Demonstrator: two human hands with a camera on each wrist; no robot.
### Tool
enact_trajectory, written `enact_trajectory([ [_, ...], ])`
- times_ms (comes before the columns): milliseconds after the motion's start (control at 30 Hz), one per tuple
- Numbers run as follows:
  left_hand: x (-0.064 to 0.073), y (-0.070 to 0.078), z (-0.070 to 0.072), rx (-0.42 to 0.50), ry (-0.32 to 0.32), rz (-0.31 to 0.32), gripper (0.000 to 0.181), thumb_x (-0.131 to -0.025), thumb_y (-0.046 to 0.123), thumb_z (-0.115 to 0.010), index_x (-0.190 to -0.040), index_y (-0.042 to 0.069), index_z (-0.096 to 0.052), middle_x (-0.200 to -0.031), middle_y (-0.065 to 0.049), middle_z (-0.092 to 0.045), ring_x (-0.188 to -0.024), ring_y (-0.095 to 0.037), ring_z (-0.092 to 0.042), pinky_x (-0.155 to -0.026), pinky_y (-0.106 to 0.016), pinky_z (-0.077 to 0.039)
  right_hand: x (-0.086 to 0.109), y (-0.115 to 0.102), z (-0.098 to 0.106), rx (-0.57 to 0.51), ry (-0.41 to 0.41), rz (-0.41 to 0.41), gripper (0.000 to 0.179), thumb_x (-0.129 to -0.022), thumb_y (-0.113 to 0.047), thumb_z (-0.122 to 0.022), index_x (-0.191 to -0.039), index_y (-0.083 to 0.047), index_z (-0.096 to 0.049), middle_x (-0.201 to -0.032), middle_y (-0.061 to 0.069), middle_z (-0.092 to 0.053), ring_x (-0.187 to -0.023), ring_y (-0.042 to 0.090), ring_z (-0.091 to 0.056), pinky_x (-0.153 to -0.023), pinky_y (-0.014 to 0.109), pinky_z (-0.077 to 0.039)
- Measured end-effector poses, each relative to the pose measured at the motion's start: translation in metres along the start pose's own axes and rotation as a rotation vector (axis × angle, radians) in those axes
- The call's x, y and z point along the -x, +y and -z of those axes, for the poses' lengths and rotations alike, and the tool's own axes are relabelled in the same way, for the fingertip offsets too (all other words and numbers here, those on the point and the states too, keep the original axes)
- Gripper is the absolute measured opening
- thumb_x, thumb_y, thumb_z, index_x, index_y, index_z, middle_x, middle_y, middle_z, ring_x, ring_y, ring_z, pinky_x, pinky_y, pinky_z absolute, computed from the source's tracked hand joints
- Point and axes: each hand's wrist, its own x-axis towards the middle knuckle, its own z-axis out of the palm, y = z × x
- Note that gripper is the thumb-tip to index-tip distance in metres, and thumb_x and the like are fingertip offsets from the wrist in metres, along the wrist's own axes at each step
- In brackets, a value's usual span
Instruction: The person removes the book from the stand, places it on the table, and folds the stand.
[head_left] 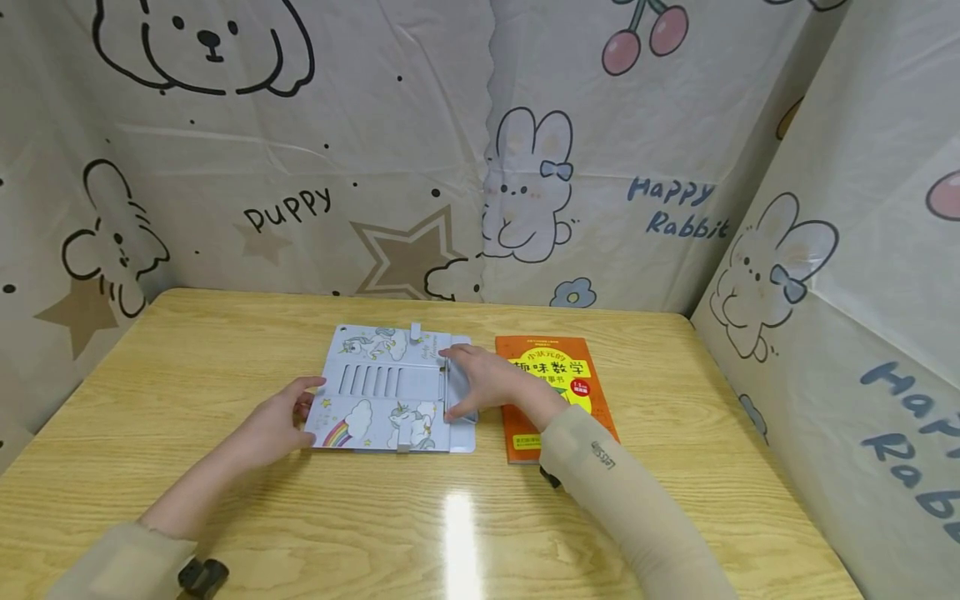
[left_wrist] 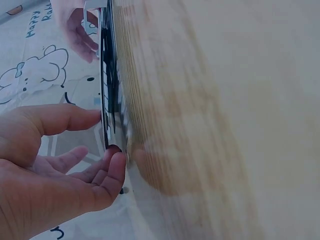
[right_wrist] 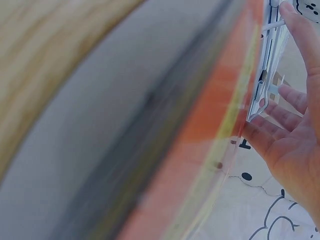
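Note:
A flat white book stand point(head_left: 420, 383), printed with unicorns, clouds and a rainbow, lies on the table with a row of slots in its middle. My left hand point(head_left: 273, 425) holds its left edge near the lower corner. In the left wrist view, the left hand point(left_wrist: 55, 160) has fingertips on both sides of the thin edge. Across the stand, my right hand point(head_left: 487, 379) spans the ledge on the right side, thumb and fingers wide apart at its two ends. The right hand point(right_wrist: 290, 120) bends its fingers around that edge in the right wrist view.
An orange book point(head_left: 525, 421) with a yellow title lies just right of the stand, partly under my right forearm. Small clips point(head_left: 416, 332) stick out at the stand's edges. The wooden table point(head_left: 225, 333) meets a printed cloth point(head_left: 420, 150) at the back and right.

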Motion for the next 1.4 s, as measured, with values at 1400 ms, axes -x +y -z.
enact_trajectory([
  [1400, -0.048, 0.066, -0.053, -0.158, -0.004, -0.017, 0.091, -0.077, 0.033, -0.076, -0.141, -0.010, -0.028, -0.144, -0.030, -0.033, -0.133, -0.047, -0.028, -0.109, -0.059, -0.026, -0.010, -0.004, 0.006, 0.079, -0.069, -0.031, 0.105, -0.066, -0.064, -0.074, -0.149, -0.019, -0.028, -0.152, 0.008, -0.031, -0.137, 0.026, -0.034, -0.109, 0.044, -0.036],
])
